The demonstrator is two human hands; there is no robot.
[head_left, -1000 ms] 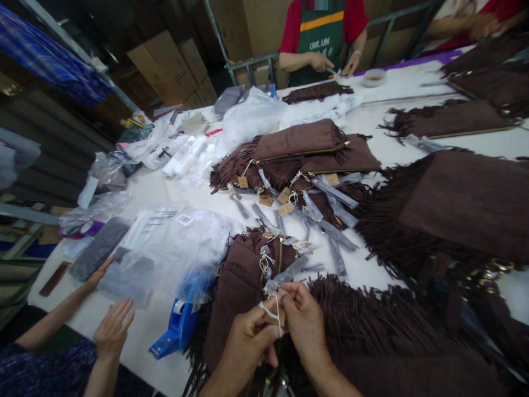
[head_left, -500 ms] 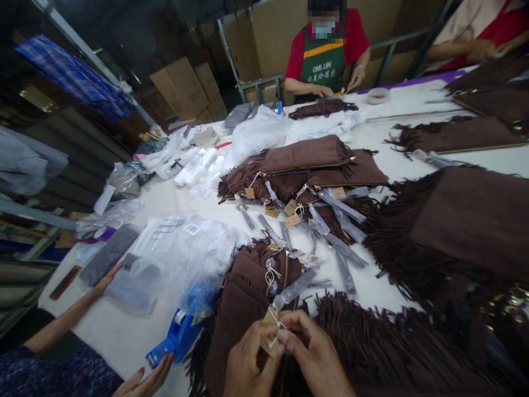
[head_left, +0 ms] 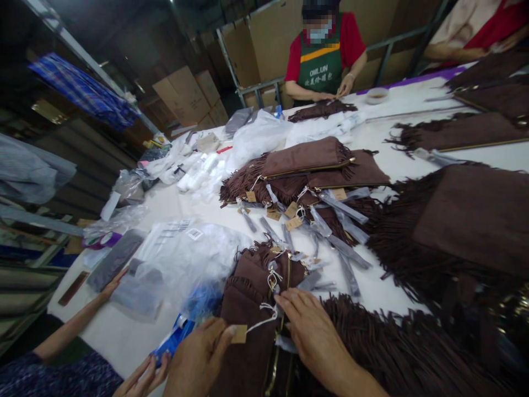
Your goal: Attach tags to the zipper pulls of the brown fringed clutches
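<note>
My left hand (head_left: 200,355) pinches a tan paper hang tag (head_left: 238,334) between thumb and forefinger. A white string (head_left: 264,317) runs from the tag to the zipper end of a dark brown fringed suede pouch (head_left: 250,358). My right hand (head_left: 312,331) lies over the zipper side of this pouch, its fingers stretched out and resting near the string. Beside its wrist, a plastic-wrapped strip (head_left: 286,344) lies partly hidden against the gold zipper. Other fringed pouches (head_left: 306,157) with tags and wrapped straps lie farther back.
At left, another person's hand (head_left: 142,377) touches a blue tape dispenser (head_left: 176,336); that person's other hand (head_left: 113,284) is at a grey packet (head_left: 115,259). Clear plastic bags (head_left: 190,248) cover the table's left part. Large fringed bags (head_left: 475,220) lie right. A co-worker (head_left: 326,60) stands opposite.
My hands have moved apart. The left has drawn the tag leftward, pulling its string out; the right has settled onto the pouch. The other person's hand has closed more around the tape dispenser.
</note>
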